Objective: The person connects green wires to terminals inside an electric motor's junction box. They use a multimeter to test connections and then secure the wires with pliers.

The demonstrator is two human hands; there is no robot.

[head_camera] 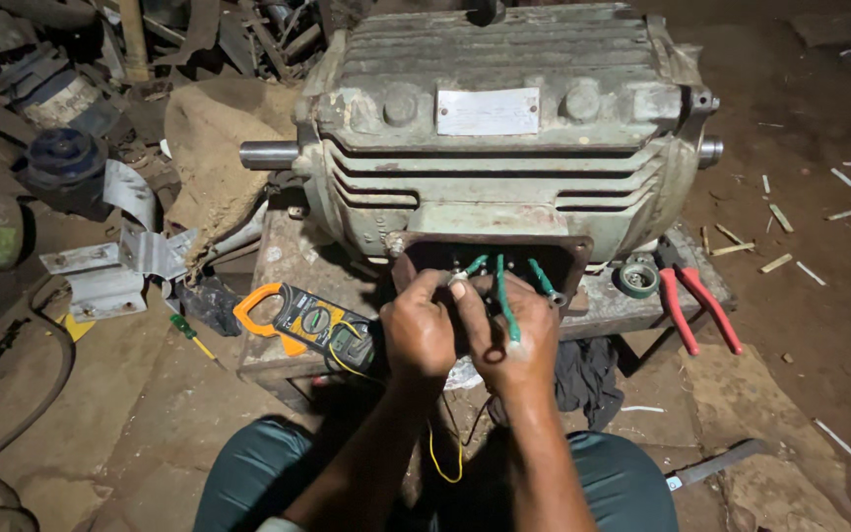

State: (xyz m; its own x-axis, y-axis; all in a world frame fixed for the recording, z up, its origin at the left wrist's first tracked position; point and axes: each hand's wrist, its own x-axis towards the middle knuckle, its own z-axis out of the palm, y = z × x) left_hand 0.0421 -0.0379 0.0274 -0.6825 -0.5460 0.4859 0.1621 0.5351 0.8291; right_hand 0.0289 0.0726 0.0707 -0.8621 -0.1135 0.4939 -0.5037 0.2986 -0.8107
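Both hands work at the open terminal box low on the front of a big, pale green electric motor, which sits on a worn slab of a tabletop just in front of the person's knees. The left hand is closed, pinching the metal lug at the end of one green wire; the right hand is also closed, with a second green wire running up out of its fist and over its fingers. A third green wire ends in a ring lug just right of the right hand. These wires look stiff and springy, light in the hand, likely to hold a bend but push back, so they seem best taken close to the lug, on the insulation, where a pinch gives control. The bare metal ends are small and may be slippery or sharp-edged. The motor itself looks very heavy and unlikely to shift. An orange clamp meter lies on the tabletop just beside the left hand, its yellow lead hanging between the forearms. Red-handled pliers and a roll of green tape lie to the right, near the motor's foot.
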